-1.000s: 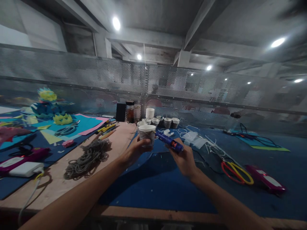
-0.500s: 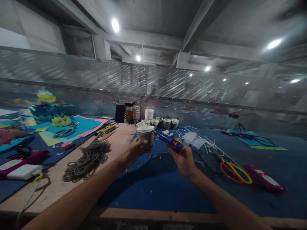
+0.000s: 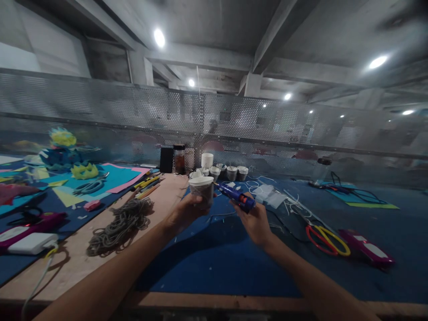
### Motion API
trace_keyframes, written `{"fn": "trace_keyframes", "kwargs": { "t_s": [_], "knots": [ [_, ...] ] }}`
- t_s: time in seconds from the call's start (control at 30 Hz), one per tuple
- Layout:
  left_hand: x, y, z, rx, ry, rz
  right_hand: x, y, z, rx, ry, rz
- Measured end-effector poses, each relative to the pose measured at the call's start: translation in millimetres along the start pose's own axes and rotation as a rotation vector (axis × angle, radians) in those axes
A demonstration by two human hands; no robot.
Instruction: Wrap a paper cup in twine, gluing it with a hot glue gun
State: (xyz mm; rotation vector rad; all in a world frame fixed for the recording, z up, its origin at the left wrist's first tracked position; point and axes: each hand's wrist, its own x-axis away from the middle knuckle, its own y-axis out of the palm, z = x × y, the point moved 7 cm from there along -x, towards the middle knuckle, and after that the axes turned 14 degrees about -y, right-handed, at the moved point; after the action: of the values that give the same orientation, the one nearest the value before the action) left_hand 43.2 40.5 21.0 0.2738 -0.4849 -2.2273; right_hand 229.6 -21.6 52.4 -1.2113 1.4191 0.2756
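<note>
My left hand (image 3: pixel 187 209) is wrapped round a paper cup (image 3: pixel 202 188) with a white rim and a greyish wall, held upright above the blue mat (image 3: pixel 214 263). In my right hand (image 3: pixel 256 218) is a blue glue gun (image 3: pixel 236 196), its nozzle pointing left at the cup's right side near the rim. Whether the nozzle touches the cup I cannot tell. Behind the held cup stand several small cups (image 3: pixel 232 172) in a row, with a stack of white cups (image 3: pixel 207 160) at their back.
Left lie a grey cord bundle (image 3: pixel 122 225), pencils (image 3: pixel 147 183), blue-handled scissors (image 3: pixel 88 186) and coloured paper (image 3: pixel 117 176). Right are red-and-yellow-handled scissors (image 3: pixel 329 240), a purple device (image 3: pixel 366 247), plastic bags (image 3: pixel 269 195) and a jar (image 3: pixel 321 171). A perforated metal screen (image 3: pixel 230 116) rises behind.
The view has shifted very slightly. My left hand has turned the cup a little, and the glue gun stays close beside its wall.
</note>
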Motion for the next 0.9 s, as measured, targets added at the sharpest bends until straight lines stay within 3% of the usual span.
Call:
{"fn": "trace_keyframes", "kwargs": {
  "t_s": [0.27,0.47,0.57,0.67,0.8,0.9],
  "knots": [
    [0.7,2.6,2.0,0.037,-0.016,-0.014,1.6,3.1,8.8,-0.065,0.065,0.049],
    [2.7,-13.3,12.6,0.09,0.03,0.166,-6.5,-6.1,6.5,-0.102,0.075,0.105],
    [4.6,-27.9,18.9,0.131,0.031,0.338,-6.7,-9.3,-8.1,-0.123,0.02,-0.055],
    [5.6,-37.9,23.7,0.197,0.052,0.449,4.0,-2.3,-31.9,-0.157,-0.14,-0.327],
    [3.2,-34.8,26.7,0.142,0.091,0.412,32.9,20.3,-47.4,-0.07,-0.233,-0.653],
    [1.7,-28.9,22.6,0.053,0.087,0.362,50.4,37.1,-49.1,0.067,-0.278,-0.812]
  ]
}}
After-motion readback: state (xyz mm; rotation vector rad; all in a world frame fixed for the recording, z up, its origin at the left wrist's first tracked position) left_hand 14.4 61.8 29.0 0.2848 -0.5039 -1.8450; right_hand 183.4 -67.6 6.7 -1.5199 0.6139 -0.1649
